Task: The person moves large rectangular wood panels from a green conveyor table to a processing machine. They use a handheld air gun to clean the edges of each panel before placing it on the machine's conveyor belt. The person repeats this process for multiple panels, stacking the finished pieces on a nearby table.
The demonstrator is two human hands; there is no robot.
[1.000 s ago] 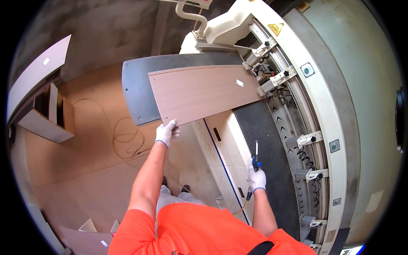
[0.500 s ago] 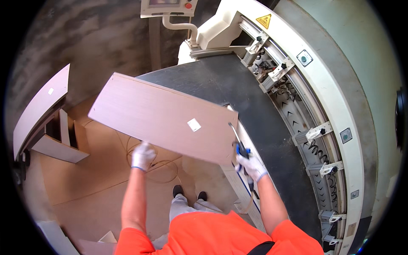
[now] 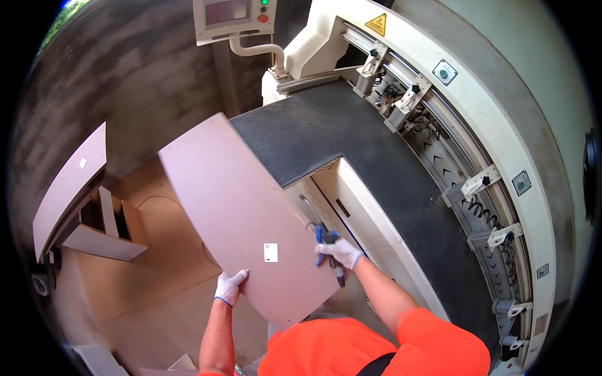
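Note:
A long pinkish board with a white label slants across the middle, its lower end close to my body. My left hand, in a white glove, holds the board's left edge; the thumb lies on top and the fingers are hidden beneath. In my gloved right hand is a blue and black air blow gun, gripped by its body above the board's right edge. Its thin metal nozzle points up and away from me.
A white machine with a black worktop curves along the right. Its control panel stands at the back. Another pinkish board rests on an open wooden box at left, over brown sheeting.
The board has swung from lying crosswise to pointing away from me, its near end coming toward my body. My left hand has moved onto its edge; the right, with the blow gun, moved slightly left.

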